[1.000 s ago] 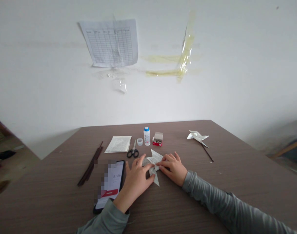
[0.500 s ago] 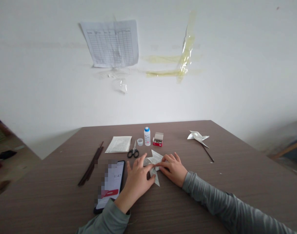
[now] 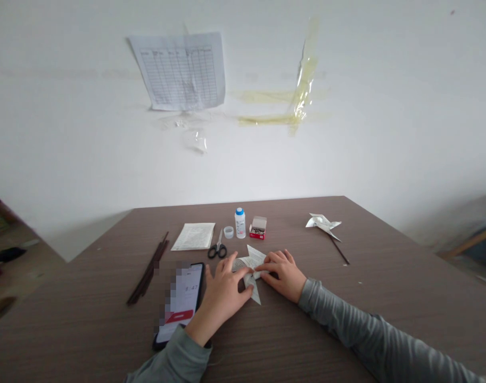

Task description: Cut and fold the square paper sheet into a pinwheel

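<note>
A folded paper pinwheel [image 3: 253, 295] made from printed paper lies on the brown table, with pointed blades showing above and below my fingers. My left hand [image 3: 224, 290] comes from the left, its thumb and index finger on the paper near the centre. From the right, my right hand [image 3: 285, 274] pinches the pinwheel's right side; its fingers cover part of that blade. Behind my left hand lie black-handled scissors [image 3: 217, 251]. A phone [image 3: 182, 303] with a lit screen rests left of my left wrist.
Behind the hands stand a small clear cup [image 3: 229, 232], a white bottle with blue cap [image 3: 240, 223] and an open red box of small metal pieces [image 3: 258, 229]. Stacked paper [image 3: 194, 236] and dark sticks [image 3: 149, 270] lie left. A pinwheel on a stick [image 3: 323, 223] lies right.
Both hands stay on the pinwheel in nearly the same pose. The whole view has shifted very slightly.
</note>
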A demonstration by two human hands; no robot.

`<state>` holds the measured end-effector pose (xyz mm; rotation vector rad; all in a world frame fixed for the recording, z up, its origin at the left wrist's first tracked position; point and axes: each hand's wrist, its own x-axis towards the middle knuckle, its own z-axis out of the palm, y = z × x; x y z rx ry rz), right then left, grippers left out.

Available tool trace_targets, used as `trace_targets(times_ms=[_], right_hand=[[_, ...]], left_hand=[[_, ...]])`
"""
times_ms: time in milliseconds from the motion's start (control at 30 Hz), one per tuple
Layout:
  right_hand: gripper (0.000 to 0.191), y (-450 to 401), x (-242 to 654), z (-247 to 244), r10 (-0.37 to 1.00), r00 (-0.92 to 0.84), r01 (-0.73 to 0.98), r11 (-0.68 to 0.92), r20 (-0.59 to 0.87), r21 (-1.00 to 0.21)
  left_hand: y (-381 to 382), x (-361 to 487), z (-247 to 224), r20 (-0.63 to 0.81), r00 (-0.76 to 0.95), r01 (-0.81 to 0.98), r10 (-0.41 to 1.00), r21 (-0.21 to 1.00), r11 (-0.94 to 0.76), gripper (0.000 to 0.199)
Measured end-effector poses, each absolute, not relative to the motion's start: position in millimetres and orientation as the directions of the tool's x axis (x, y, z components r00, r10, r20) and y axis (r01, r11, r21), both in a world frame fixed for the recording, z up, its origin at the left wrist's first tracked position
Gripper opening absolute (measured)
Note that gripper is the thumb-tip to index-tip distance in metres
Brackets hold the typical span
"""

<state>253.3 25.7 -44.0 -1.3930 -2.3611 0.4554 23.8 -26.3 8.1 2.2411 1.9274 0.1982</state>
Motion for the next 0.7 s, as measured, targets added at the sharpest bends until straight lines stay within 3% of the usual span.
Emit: trace_targets(times_ms=[300,700], right_hand=[[0.029,27.6,253.9,-44.0,0.884,-0.45,0.754,0.451,0.123,-0.477],[0.031,23.5,256.1,-46.4,0.853,-0.478,0.745,0.519,0.207,-0.418]], left_hand=[[-28.2,26.6,9.2,-0.034,0.121,0.962,0.992,0.249,-0.109,0.049],[-29.5,24.0,9.4,-0.014,0.145,0.957,0.989,0.255,-0.136,0.048]])
